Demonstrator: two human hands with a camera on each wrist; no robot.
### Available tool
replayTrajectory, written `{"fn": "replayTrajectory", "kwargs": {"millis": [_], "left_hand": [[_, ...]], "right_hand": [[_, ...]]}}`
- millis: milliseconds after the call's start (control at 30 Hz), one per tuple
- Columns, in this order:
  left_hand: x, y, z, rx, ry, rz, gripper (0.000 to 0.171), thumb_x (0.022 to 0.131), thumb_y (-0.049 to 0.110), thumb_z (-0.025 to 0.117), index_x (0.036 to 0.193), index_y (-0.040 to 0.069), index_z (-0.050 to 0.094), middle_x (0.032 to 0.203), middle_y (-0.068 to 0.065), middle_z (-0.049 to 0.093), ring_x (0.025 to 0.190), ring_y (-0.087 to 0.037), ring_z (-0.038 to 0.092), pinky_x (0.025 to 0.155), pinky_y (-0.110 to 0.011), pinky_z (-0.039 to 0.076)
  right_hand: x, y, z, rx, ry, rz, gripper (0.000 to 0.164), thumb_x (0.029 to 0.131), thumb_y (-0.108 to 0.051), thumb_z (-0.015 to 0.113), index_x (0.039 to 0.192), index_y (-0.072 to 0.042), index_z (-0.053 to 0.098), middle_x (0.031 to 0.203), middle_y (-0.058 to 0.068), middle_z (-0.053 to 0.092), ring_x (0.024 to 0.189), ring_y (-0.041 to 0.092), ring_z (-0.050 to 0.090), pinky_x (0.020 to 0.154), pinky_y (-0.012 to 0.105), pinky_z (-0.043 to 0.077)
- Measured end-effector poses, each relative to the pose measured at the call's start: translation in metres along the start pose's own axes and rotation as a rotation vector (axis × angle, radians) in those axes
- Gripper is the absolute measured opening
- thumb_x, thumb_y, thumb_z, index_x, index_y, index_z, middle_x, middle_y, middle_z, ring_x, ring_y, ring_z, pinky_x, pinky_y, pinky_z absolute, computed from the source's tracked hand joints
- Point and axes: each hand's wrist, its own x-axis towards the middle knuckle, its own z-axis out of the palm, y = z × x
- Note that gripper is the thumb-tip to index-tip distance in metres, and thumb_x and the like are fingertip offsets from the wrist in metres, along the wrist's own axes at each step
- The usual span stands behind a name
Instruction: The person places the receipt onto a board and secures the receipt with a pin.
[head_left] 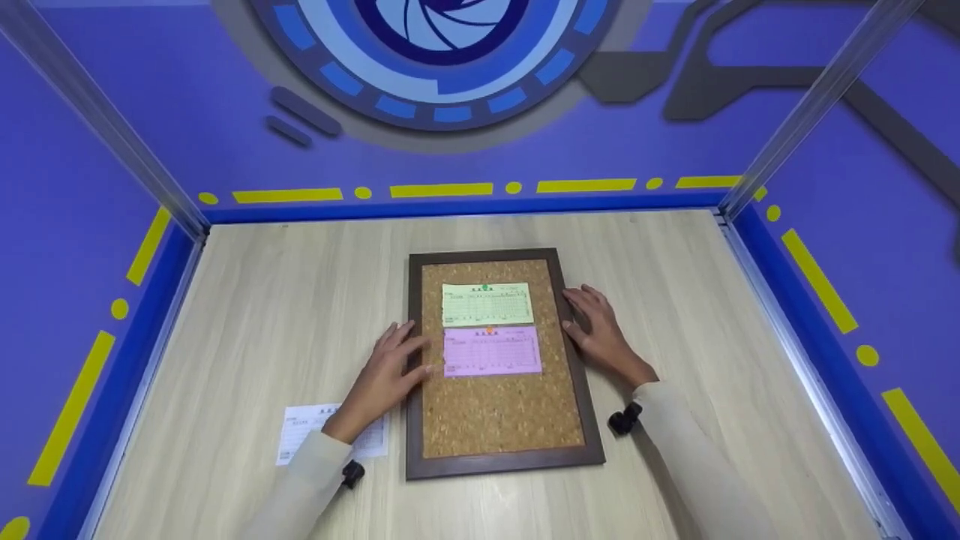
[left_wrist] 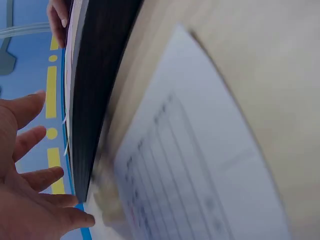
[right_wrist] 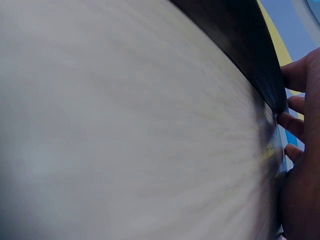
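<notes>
A cork board (head_left: 502,420) in a dark brown frame lies on the table. A green slip (head_left: 487,306) is pinned on it with a green pushpin (head_left: 485,286). Right below, a purple slip (head_left: 492,354) hangs under an orange pushpin (head_left: 490,330). My left hand (head_left: 386,375) is at the frame's left side, fingers spread, thumb reaching over the edge; whether it touches cannot be told. Against the right side of the frame (right_wrist: 250,45) rest the fingers of my right hand (head_left: 600,330), fairly straight. Under my left wrist lies a white printed slip (left_wrist: 185,165), partly covered.
The light wood table (head_left: 300,300) is bounded by blue-purple walls (head_left: 637,150) at the back and both sides, with metal posts (head_left: 795,97) at the corners. A small black device (head_left: 624,418) sits at each wrist.
</notes>
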Motion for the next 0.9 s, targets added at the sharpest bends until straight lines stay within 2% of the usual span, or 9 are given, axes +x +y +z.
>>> {"fn": "replayTrajectory", "kwargs": {"millis": [133, 233, 467, 733, 900], "left_hand": [[-0.009, -0.005, -0.009, -0.026, 0.033, 0.006, 0.045, 0.104, 0.019, 0.079, 0.146, 0.007, 0.07, 0.163, -0.022, 0.054, 0.155, -0.045, 0.045, 0.124, -0.064, 0.037], [-0.016, -0.009, -0.014, -0.036, 0.049, 0.034, 0.042, 0.103, 0.016, 0.079, 0.143, 0.005, 0.072, 0.157, -0.022, 0.06, 0.15, -0.044, 0.052, 0.122, -0.062, 0.041], [-0.028, -0.016, -0.02, -0.05, 0.062, 0.02, 0.039, 0.104, 0.017, 0.079, 0.141, 0.004, 0.073, 0.153, -0.019, 0.064, 0.147, -0.043, 0.055, 0.122, -0.062, 0.041], [-0.038, -0.022, -0.022, -0.032, 0.113, 0.048, 0.038, 0.101, 0.009, 0.08, 0.138, 0.003, 0.074, 0.147, -0.02, 0.067, 0.143, -0.044, 0.058, 0.119, -0.062, 0.044], [-0.043, -0.023, -0.025, -0.022, 0.114, 0.027, 0.039, 0.101, 0.01, 0.081, 0.139, 0.003, 0.074, 0.148, -0.02, 0.067, 0.143, -0.044, 0.058, 0.119, -0.062, 0.044]], "right_hand": [[0.0, 0.0, 0.001, -0.013, 0.0, 0.005, 0.058, 0.105, -0.016, 0.071, 0.157, 0.004, 0.055, 0.159, 0.028, 0.055, 0.157, 0.054, 0.033, 0.128, 0.072, 0.017], [0.0, 0.0, 0.001, -0.018, 0.003, 0.014, 0.058, 0.105, -0.017, 0.071, 0.157, 0.003, 0.055, 0.159, 0.027, 0.055, 0.158, 0.053, 0.033, 0.128, 0.072, 0.017], [-0.001, -0.002, 0.001, -0.006, 0.004, 0.009, 0.058, 0.105, -0.018, 0.071, 0.157, 0.004, 0.055, 0.159, 0.028, 0.055, 0.157, 0.053, 0.033, 0.128, 0.072, 0.017], [-0.001, -0.002, 0.0, -0.009, 0.001, 0.013, 0.059, 0.105, -0.019, 0.071, 0.157, 0.003, 0.055, 0.159, 0.029, 0.055, 0.157, 0.053, 0.033, 0.127, 0.073, 0.017], [-0.002, -0.001, 0.001, -0.013, 0.01, 0.011, 0.058, 0.105, -0.017, 0.072, 0.157, 0.003, 0.056, 0.158, 0.028, 0.055, 0.157, 0.053, 0.033, 0.127, 0.074, 0.017]]}}
